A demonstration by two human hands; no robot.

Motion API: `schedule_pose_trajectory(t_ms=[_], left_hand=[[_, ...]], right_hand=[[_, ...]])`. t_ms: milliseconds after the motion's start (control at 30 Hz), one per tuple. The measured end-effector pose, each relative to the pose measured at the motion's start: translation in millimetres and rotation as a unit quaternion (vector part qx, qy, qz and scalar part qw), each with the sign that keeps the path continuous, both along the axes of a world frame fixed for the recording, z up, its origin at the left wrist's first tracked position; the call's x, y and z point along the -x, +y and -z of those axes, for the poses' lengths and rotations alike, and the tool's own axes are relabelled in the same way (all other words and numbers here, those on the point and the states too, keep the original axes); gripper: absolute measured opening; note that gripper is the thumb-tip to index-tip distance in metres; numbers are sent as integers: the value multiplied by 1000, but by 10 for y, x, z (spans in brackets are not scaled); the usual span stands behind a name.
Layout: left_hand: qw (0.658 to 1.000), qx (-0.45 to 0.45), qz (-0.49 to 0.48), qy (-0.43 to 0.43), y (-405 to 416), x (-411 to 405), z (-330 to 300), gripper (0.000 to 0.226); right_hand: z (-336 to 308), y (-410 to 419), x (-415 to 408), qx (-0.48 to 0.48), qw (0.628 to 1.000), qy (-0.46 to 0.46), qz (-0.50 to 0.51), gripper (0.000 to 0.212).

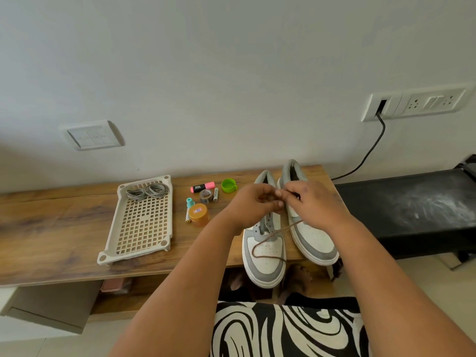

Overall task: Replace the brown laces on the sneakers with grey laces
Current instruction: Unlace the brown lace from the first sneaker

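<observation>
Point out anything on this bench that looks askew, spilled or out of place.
Nothing is spilled or damaged. The left sneaker sticks out past the front edge of the wooden bench, toe overhanging, and a loose brown lace trails across it. The white tray sits slightly skewed, with the grey laces bundled at its far end.

Soft, even daylight fills the scene – bright, no hard glare. Faint shadows lie under the wall switch plate [94, 135] and beneath the worktop [51, 228] edge. Wide-angle distortion bends the worktop and socket panel [417, 102] – the forearms near the bottom edge look stretched and slightly soft.
</observation>
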State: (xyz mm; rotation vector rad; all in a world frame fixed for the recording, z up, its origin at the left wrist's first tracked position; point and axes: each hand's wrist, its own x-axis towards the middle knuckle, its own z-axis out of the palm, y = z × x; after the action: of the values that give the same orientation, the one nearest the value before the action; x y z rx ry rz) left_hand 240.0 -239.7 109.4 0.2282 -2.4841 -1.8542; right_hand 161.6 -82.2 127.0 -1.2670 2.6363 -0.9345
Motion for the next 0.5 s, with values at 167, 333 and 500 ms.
schedule_pose_trajectory(t_ms=[167,333,500], left_hand=[[976,-209,19,-53,95,-14,-94,15],[946,-313,5,-79,132,-116,-183,34],[942,-328,-64,-24,78,-160,-206,22]], right_hand=[[-47,115,81,65,997,-9,31,31],[-58,151,29,66,997,-26,28,34],[-62,84,-145,43,992,-113,40,30]])
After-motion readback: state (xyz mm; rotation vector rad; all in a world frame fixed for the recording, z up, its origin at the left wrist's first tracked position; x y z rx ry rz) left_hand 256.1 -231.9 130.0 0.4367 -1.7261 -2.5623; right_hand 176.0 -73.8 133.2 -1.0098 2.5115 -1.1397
